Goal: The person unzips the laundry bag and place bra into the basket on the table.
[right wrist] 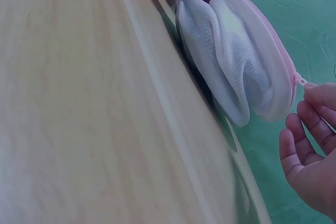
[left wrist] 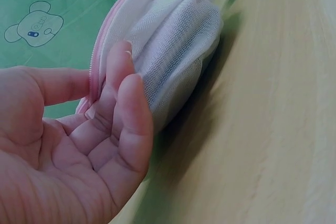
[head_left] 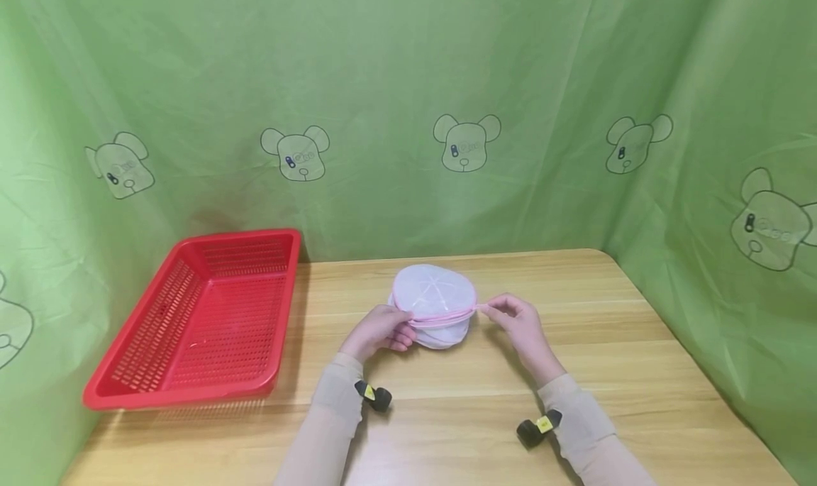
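A round white mesh laundry bag (head_left: 435, 291) with a pink zipper round its top sits near the middle of the table. My left hand (head_left: 383, 328) pinches the zipper edge on the bag's left side between thumb and fingers. In the left wrist view the thumb of that hand (left wrist: 79, 145) lies against the pink zipper (left wrist: 95, 66). On the bag's right side my right hand (head_left: 515, 324) pinches the small zipper pull, seen in the right wrist view as a pale pull tab (right wrist: 300, 80) at the thumb tip. What the bag contains is hidden.
To the left stands a red plastic basket (head_left: 271, 372) with perforated walls. The wooden table (head_left: 447, 429) reaches back to a green curtain (head_left: 383, 60) printed with bear heads, which also hangs along both sides.
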{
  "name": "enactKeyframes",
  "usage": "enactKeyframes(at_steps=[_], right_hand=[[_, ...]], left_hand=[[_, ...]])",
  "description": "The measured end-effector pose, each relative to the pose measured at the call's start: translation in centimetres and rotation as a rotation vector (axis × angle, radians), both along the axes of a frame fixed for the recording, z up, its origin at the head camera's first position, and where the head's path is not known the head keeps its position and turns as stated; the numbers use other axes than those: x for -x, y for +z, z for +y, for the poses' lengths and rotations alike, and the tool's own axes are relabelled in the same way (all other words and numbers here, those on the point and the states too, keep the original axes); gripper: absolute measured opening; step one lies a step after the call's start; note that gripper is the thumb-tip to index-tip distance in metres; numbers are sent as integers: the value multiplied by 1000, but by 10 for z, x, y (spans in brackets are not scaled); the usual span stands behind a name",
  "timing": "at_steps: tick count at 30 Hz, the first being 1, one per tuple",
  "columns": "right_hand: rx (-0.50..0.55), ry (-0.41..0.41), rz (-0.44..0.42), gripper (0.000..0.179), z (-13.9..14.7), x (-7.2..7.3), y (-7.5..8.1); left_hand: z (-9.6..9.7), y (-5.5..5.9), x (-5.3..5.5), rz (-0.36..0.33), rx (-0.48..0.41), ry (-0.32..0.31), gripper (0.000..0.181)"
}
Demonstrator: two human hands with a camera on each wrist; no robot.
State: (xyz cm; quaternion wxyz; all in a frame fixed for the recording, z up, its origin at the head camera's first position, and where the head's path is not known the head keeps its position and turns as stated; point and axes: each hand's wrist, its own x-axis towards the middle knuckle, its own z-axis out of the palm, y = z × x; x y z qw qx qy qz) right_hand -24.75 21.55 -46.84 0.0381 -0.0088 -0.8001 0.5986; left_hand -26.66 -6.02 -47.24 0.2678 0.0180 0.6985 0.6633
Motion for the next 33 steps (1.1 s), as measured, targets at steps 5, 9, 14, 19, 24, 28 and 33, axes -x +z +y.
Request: enactKeyframes(at_steps=[5,9,14,19,24,28,33], right_hand=[[2,7,1,31,-1,-1,0],[13,12,5,31,-2,-1,0],[25,30,19,29,-2,-1,0],[33,47,26,26,-4,-1,0],[50,75,21,30,-5,-3,0],[60,95,20,32,-6,-4,0],[62,119,34,31,-8,-4,-1]], left_hand=[[0,1,0,1,-1,10,28],[1,2,-1,-1,-4,19,31],[1,4,-2,0,4,29,36],[2,5,-3,6,17,26,39],[2,6,-3,9,24,17,40],[0,8,-4,13,27,11,42],[0,9,-4,14,25,6,42]])
